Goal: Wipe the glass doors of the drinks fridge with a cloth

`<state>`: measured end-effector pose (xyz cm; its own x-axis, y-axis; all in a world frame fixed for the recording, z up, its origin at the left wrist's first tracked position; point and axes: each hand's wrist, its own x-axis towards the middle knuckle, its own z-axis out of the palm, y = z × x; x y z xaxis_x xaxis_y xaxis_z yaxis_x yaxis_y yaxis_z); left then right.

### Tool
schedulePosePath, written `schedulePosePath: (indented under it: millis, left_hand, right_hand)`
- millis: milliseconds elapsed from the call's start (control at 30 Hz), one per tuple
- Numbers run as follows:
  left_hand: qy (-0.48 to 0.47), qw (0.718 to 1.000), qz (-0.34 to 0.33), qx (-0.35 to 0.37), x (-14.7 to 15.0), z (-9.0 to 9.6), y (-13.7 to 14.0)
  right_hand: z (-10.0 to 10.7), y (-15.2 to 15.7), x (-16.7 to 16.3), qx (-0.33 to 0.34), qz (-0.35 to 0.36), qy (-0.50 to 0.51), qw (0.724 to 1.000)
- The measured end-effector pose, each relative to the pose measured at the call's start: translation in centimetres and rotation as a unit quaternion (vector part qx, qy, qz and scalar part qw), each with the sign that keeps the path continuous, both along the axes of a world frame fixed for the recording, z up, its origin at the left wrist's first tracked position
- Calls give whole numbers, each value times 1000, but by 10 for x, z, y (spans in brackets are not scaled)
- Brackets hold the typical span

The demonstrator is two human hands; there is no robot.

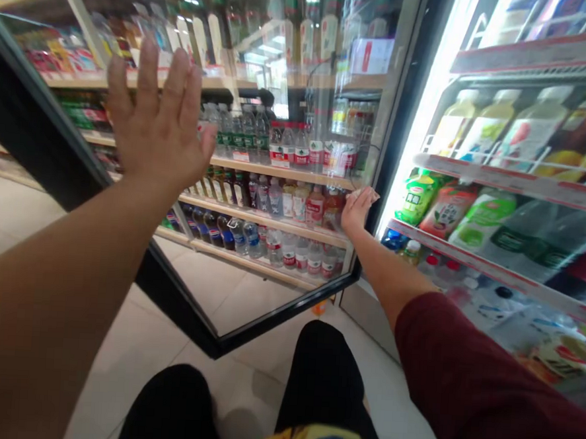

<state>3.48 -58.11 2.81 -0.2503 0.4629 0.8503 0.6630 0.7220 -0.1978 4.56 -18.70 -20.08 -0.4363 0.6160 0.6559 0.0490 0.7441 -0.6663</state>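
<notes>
A glass fridge door (248,303) with a black frame stands swung out in front of me. My left hand (155,115) is raised with its fingers spread, palm toward the pane on its left side; whether it touches the glass I cannot tell. Low on the right, near the hinge side of the frame, my right hand (355,213) presses a pale pinkish cloth (362,196) to the glass. Its fingers are partly covered by the cloth.
To the right is the lit fridge interior, its shelves (470,247) holding several drink bottles. Through the pane, store shelving (273,218) with rows of bottles shows. My knees (320,373) are below the door, over a tiled floor (260,350). An orange object (319,308) lies by the door's lower corner.
</notes>
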Motion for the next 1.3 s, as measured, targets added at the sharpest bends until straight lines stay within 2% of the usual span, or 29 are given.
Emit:
schedulePosePath:
  millis: [67,200,267,333,433,500,567,700,767,867,933,1000,1100,1167,1233,1300]
  left_hand:
    - [-6,1000,-3,2,-1,1,0]
    - [-28,1000,-10,-1,8,2,1]
    - [-33,999,-10,-5,12,3,1]
    - [-35,999,0,-7,13,3,2]
    - [-49,999,14,-12,10,3,3]
    - [-55,998,7,-10,8,3,4]
    - [-61,998,-15,4,6,2,5]
    - [-62,996,-62,25,6,2,7]
    - [-60,996,-65,20,7,2,7]
    - [-47,997,-60,20,8,0,8]
    - [-44,997,-60,23,8,-1,9]
    - [-45,997,-59,25,9,-1,11]
    - [-33,998,-44,18,14,-1,11]
    - [-22,999,-31,6,17,-1,10]
    - [-20,1000,-19,0,20,-1,9]
    - [-21,1000,-14,-5,20,-1,9]
  right_hand:
    - [-17,-16,8,12,14,-7,1000]
    - [-67,-62,28,48,54,-17,997]
    - [-71,-75,29,71,65,-15,995]
    - [-49,-76,21,103,73,-7,992]
    - [5,-73,5,159,84,5,984]
    - [27,-80,2,186,88,11,979]
    - [27,-97,7,209,98,8,973]
    - [11,-133,25,246,128,-22,960]
    - [28,-142,24,251,125,-23,960]
    - [80,-146,12,264,116,5,957]
    - [106,-151,7,281,110,42,952]
    - [110,-162,8,300,113,51,946]
    - [89,-182,19,348,146,15,926]
    - [87,-194,24,383,162,4,910]
    - [108,-202,26,403,150,13,903]
    - [145,-209,25,408,115,31,905]
